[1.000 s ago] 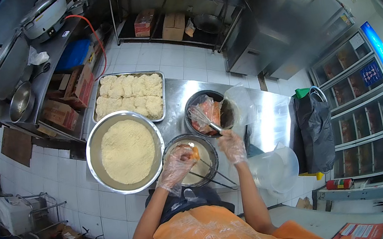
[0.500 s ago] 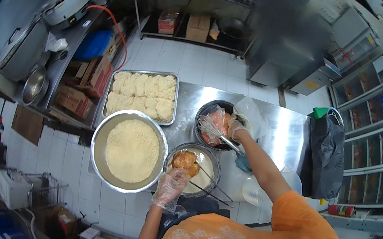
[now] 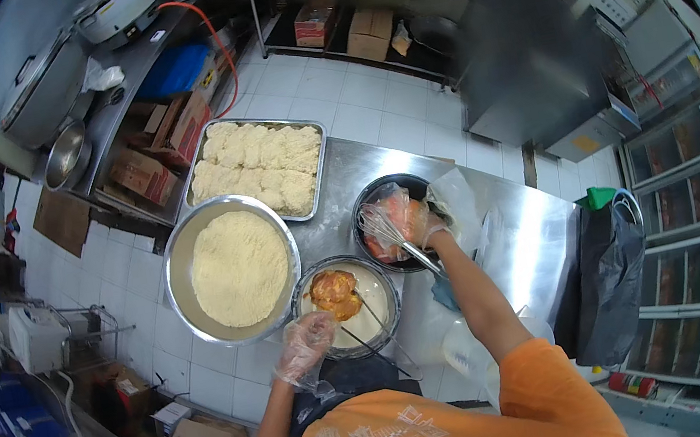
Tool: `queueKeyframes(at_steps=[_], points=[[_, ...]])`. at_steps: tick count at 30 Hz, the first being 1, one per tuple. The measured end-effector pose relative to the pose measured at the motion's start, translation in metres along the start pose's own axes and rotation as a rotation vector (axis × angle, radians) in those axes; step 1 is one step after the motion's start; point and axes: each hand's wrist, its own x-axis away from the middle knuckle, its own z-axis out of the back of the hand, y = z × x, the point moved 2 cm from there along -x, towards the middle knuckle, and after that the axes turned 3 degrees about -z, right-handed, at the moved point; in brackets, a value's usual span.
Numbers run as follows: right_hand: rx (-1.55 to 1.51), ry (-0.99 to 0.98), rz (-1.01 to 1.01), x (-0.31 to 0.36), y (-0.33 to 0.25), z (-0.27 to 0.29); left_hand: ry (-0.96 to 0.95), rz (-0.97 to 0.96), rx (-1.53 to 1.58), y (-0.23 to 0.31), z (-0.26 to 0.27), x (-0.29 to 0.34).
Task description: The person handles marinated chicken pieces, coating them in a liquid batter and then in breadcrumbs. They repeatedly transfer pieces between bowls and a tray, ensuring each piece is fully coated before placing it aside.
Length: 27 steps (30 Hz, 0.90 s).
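The wire whisk (image 3: pixel 418 254) slanting across the black tub (image 3: pixel 362 239) could slip if the right hand (image 3: pixel 437 232) knocks it; that hand's fingers are hidden, their state unclear. The lumpy, glossy meat (image 3: pixel 334 293) sits in milky batter (image 3: pixel 373 295) near the crinkly-gloved left hand (image 3: pixel 310 335); whether its fingers clamp it, I cannot tell.
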Motion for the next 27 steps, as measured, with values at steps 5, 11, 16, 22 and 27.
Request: queueKeyframes(at_steps=[5, 11, 16, 22, 27], points=[[-0.057, -0.051, 0.007, -0.001, 0.002, 0.001, 0.021, 0.006, 0.031, 0.003, -0.005, 0.003], [0.110, -0.215, -0.015, -0.007, -0.001, 0.009, 0.066, 0.004, 0.038, 0.007, -0.004, 0.006], [0.169, 0.000, -0.064, -0.010, 0.005, 0.004, 0.086, 0.018, 0.038, -0.001, -0.004, 0.005], [0.236, -0.026, -0.176, 0.001, 0.003, 0.002, 0.075, -0.017, 0.018, -0.008, -0.009, 0.003], [0.145, 0.062, -0.123, 0.006, 0.000, 0.004, 0.051, -0.014, -0.005, -0.009, -0.012, 0.007]])
